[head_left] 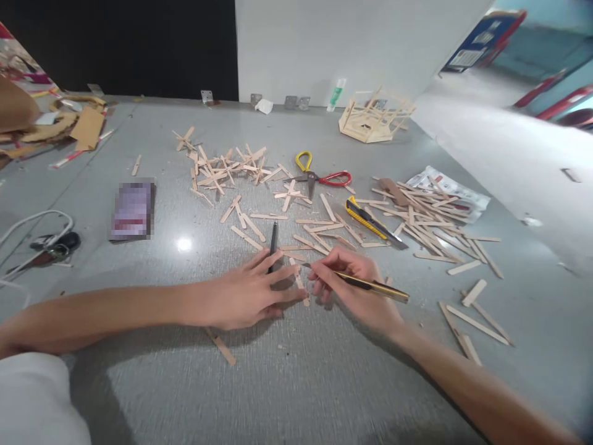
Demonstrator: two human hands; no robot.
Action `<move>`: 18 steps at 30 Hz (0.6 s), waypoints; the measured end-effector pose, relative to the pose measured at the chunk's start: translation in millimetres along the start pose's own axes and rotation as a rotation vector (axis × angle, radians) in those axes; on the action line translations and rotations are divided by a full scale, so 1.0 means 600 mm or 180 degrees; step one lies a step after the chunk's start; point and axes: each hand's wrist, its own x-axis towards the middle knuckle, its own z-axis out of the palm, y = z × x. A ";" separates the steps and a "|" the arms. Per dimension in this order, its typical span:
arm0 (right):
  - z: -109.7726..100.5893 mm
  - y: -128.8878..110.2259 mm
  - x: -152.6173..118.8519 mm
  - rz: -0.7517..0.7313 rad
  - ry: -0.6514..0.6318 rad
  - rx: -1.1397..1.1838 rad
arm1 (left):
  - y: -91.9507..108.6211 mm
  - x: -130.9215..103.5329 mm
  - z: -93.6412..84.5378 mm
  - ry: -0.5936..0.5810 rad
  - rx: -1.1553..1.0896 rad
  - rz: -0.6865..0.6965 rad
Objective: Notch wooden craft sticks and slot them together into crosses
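My left hand (252, 290) lies with its fingers stretched out and apart, two fingertips on a wooden craft stick (297, 278) flat on the table. A black pen (274, 238) pokes out from beneath the same hand. In my right hand (354, 281) is a slim yellow-and-black craft knife (380, 288), held like a pencil. Its blade tip points left, close to the upper part of that stick; whether they touch I cannot tell. Another craft stick (222, 347) lies partly under my left wrist.
Beyond my hands lie a yellow box cutter (365, 219), scissors (312, 177), and heaps of craft sticks (222, 170). A stick-built frame (370, 120) and a glue tube (336, 94) stand at the back. Left are a blurred-out phone-shaped object (133, 210) and a white cable (41, 214).
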 end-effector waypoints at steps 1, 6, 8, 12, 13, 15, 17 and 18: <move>-0.002 0.007 0.001 -0.0040 -0.0031 -0.0135 | 0.006 0.002 0.008 0.0066 0.0013 -0.0046; -0.034 0.038 0.020 -0.1363 0.0348 -0.2277 | 0.026 0.007 0.034 0.0319 0.0025 -0.0217; -0.054 0.046 0.029 -0.1756 0.0271 -0.3354 | 0.028 0.006 0.043 0.0449 0.0041 -0.0258; -0.113 0.050 0.052 -0.1572 0.0352 -0.4679 | 0.029 0.003 0.053 0.0531 0.0004 -0.0262; -0.135 0.050 0.061 -0.1297 0.0751 -0.4888 | 0.029 0.003 0.053 0.0531 -0.0023 -0.0264; -0.182 0.054 0.081 -0.1054 0.1072 -0.5013 | 0.028 0.002 0.053 0.0529 -0.0091 -0.0288; -0.226 0.059 0.103 -0.0922 0.0987 -0.5046 | 0.028 0.001 0.052 0.0530 -0.0144 -0.0315; -0.244 0.061 0.113 -0.0876 0.0900 -0.5018 | 0.027 0.001 0.051 0.0526 -0.0166 -0.0317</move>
